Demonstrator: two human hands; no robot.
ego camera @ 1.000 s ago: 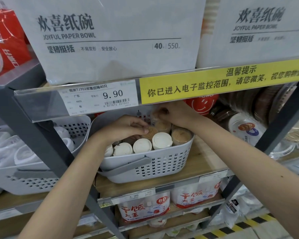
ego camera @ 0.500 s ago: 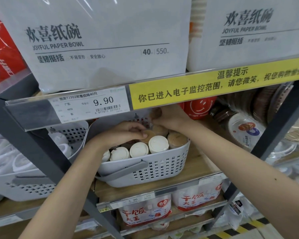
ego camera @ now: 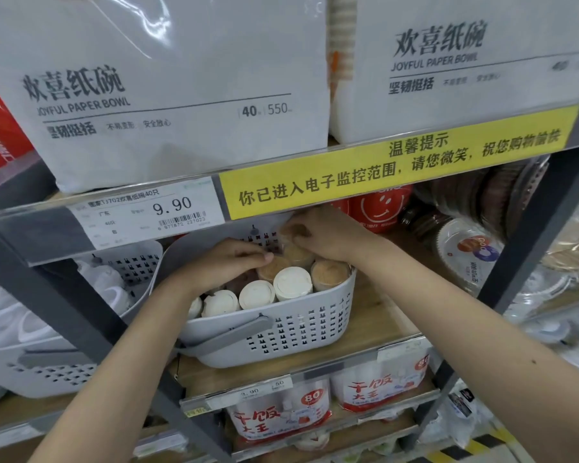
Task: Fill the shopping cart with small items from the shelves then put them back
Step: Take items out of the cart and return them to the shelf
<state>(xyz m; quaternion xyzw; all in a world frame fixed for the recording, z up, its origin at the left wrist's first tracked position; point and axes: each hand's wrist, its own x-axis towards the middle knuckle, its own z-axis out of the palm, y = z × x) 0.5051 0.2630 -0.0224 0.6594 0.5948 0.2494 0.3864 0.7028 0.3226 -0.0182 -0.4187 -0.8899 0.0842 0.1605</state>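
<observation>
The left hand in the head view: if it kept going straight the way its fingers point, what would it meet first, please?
Probably the brown-topped roll that the right hand is holding over the basket; the left hand points right towards it. Depth is unclear.

I log a pale grey basket with punched holes, white lids, tan lids, yellow strip, black lettering.
</observation>
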